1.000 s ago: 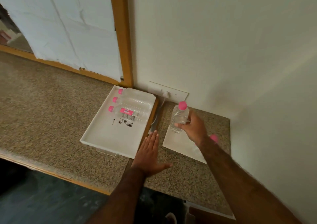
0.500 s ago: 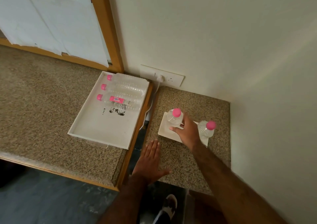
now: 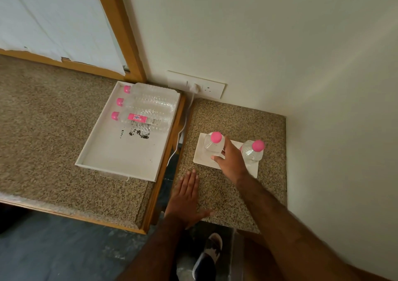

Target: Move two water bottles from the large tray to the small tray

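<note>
Two upright bottles on the small tray, right hand in a grip round the nearer bottle, its base hidden, second bottle just behind the wrist, left hand flat on the tabletop, fingers spread wide.

My right hand grips an upright bottle on the small tray, beside a second bottle. My left hand lies flat on the counter.
</note>
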